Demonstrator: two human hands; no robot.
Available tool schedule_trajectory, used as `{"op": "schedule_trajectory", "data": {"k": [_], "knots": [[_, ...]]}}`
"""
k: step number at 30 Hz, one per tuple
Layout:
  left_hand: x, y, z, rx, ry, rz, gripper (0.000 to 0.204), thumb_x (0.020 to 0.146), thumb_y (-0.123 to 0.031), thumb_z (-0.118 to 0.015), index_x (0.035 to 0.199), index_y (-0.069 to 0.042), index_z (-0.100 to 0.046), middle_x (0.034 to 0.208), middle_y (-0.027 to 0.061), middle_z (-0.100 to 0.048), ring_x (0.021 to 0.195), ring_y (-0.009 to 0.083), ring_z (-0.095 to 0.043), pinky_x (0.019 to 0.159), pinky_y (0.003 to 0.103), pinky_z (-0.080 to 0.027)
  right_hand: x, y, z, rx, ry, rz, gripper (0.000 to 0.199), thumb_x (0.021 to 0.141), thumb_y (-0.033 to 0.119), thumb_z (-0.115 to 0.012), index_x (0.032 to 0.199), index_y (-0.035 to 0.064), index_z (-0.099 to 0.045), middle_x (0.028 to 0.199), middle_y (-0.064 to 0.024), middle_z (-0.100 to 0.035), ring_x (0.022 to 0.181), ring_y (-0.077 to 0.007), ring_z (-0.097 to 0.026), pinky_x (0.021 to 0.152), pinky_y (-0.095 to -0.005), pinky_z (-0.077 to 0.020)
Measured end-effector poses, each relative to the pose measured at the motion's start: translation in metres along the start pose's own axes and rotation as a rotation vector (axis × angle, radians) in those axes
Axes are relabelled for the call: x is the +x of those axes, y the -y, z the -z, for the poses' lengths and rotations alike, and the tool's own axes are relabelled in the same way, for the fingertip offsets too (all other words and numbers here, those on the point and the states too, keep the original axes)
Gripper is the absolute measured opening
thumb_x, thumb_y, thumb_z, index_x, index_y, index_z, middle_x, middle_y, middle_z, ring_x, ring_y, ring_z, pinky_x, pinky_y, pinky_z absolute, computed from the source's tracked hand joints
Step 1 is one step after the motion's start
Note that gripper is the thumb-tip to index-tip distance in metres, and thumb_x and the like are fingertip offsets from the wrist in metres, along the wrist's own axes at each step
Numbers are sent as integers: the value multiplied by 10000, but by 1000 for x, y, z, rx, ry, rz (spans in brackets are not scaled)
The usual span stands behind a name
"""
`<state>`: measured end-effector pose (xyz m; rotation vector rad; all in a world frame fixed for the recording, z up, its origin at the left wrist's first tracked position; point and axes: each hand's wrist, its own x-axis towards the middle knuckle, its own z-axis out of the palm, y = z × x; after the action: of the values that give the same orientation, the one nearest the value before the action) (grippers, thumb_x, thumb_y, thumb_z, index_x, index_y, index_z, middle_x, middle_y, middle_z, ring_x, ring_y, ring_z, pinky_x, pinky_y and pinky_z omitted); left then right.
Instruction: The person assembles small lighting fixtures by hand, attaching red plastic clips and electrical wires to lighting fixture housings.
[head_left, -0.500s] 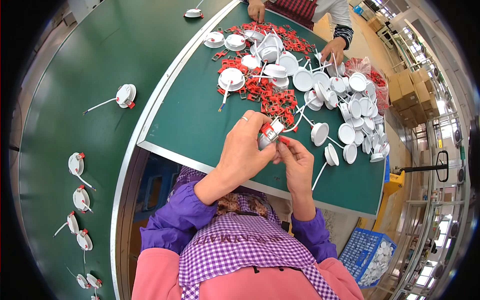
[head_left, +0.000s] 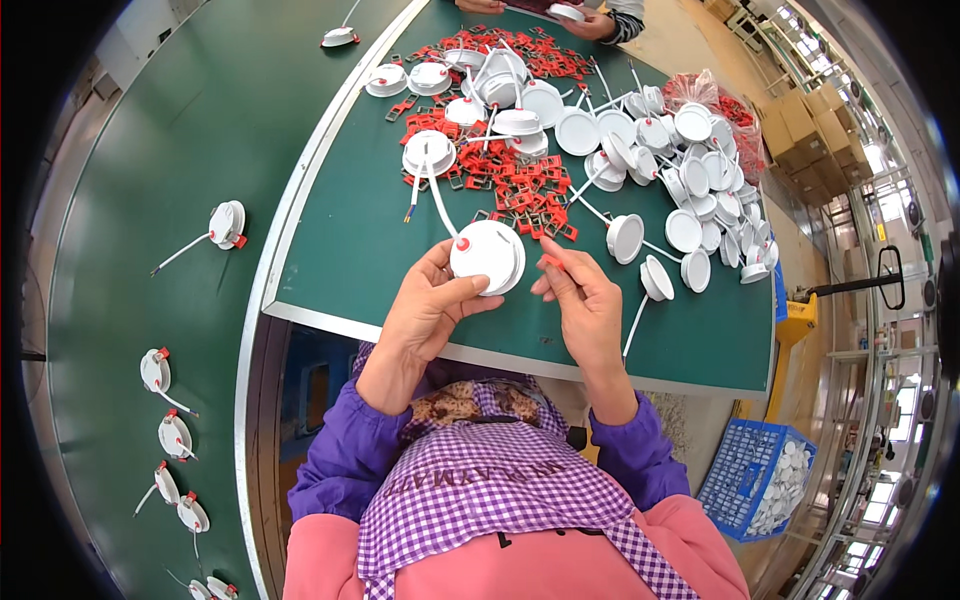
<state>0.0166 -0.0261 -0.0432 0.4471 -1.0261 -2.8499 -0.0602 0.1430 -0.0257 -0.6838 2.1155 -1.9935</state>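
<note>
"What's the left grip [head_left: 425,308] doing?"

"It's clamped on a white lamp [head_left: 487,262], thumb on the near edge, the cord [head_left: 441,205] rising beyond the fingers."

"And the right grip [head_left: 588,308]?"

"Pinched together on a red clip [head_left: 551,262], with the lamp just to its left."

"Beyond both?"

"Loose clips [head_left: 535,190] on the green table [head_left: 345,240], more lamps [head_left: 690,180] ahead and right."

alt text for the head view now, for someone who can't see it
A person's left hand holds a round white fixture with a white cable; the right hand pinches a small red piece. Beyond, red clips and more white fixtures lie heaped on a green table.
</note>
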Motion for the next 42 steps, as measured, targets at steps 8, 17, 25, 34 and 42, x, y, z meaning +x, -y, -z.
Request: {"op": "schedule_trajectory", "data": {"k": [8, 17, 25, 34, 42], "knots": [[-5, 9, 0, 79, -23, -30, 412, 826, 51, -632, 1195, -10, -458, 1128, 109, -606, 988, 203, -646, 795, 336, -586, 5, -4, 4, 232, 59, -170, 156, 920, 82, -609, 1038, -20, -604, 830, -114, -665, 697, -159, -676, 588, -251, -529], [-9, 10, -7, 180, -67, -44, 398, 822, 39, -652, 1177, -3, -477, 1109, 94, -612, 1002, 182, -636, 788, 318, -581, 9, -16, 13, 336, 76, -268, 225, 922, 154, -628, 1039, -36, -644, 768, -70, -642, 625, -136, -632, 588, -247, -508], [-12, 15, -5, 241, -90, -50, 380, 816, 19, -673, 1151, 2, -495, 1089, 91, -618, 977, 168, -633, 791, 306, -569, 6, -8, 7, 312, 22, -238, 282, 902, 89, -638, 1145, -53, -614, 826, -93, -665, 710, -142, -648, 649, -248, -515], [-12, 22, -2, 346, -64, -180, 367, 811, 7, -695, 1130, -10, -514, 1049, 59, -608, 970, 124, -605, 826, 275, -527, 1, -8, -1, 106, 2, -86, 174, 834, -4, -689, 997, -49, -646, 918, -97, -675, 792, -133, -664, 701, -241, -541], [-6, 29, 5, 458, -68, -300, 358, 820, 16, -686, 1133, -8, -514, 1042, 45, -602, 961, 95, -583, 802, 239, -491, 0, -5, -5, -342, 48, 241, 221, 794, -18, -692, 1015, -9, -675, 945, -110, -660, 761, -180, -658, 649, -272, -523]]}}
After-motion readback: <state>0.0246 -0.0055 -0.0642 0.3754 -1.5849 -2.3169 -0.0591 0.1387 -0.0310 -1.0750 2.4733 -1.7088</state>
